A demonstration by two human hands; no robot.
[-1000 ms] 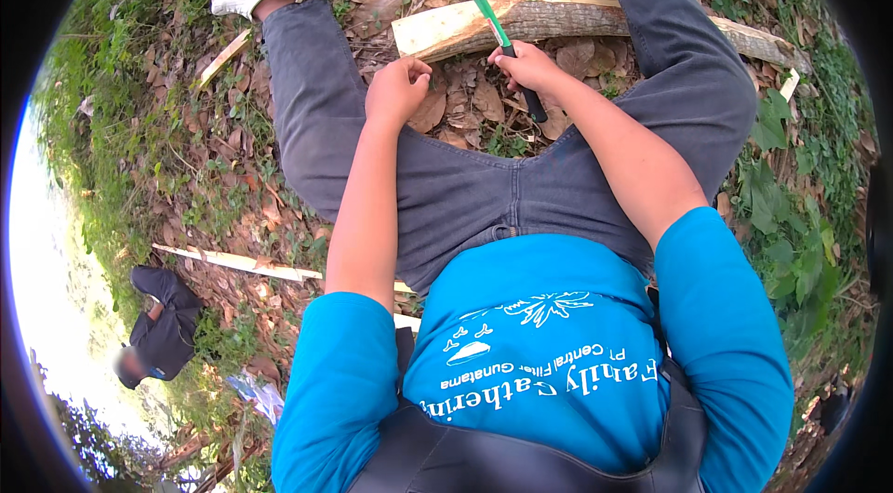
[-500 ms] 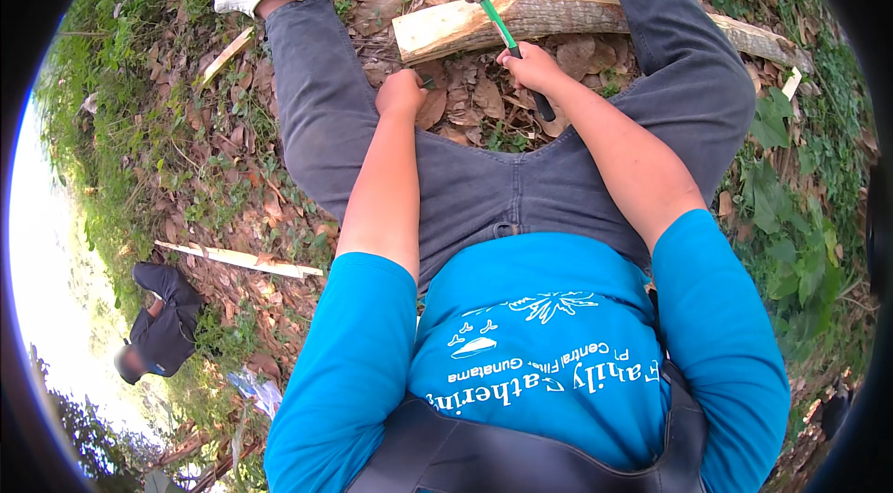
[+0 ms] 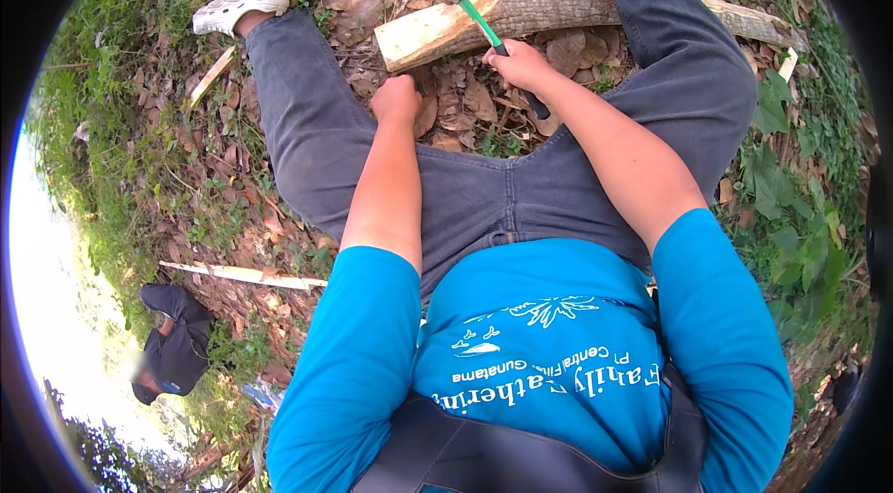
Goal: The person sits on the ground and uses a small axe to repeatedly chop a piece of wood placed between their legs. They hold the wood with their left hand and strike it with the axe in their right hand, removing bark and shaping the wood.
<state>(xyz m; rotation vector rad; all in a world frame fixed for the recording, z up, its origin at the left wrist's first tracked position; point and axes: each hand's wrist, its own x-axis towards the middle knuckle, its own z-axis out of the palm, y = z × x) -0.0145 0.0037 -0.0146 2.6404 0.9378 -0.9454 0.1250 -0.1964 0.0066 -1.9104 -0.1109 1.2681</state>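
I sit on leaf-covered ground with my legs spread. A split log [image 3: 558,17] with a pale cut face lies across in front of me, under my right leg. My right hand [image 3: 519,63] grips a tool with a green blade and dark handle [image 3: 486,26], its blade resting against the log's near edge. My left hand [image 3: 396,100] is closed in a fist beside my left thigh, close to the log's cut end, with nothing visible in it.
Dry leaves cover the ground between my legs. Thin pale wood strips lie at the left [image 3: 244,275] and near my white shoe [image 3: 238,6]. A person in dark clothes [image 3: 175,348] crouches at the lower left. Green plants [image 3: 791,223] grow on the right.
My left hand has drawn back a little from the log toward my thigh. The right hand keeps the green tool at the log, almost unmoved.
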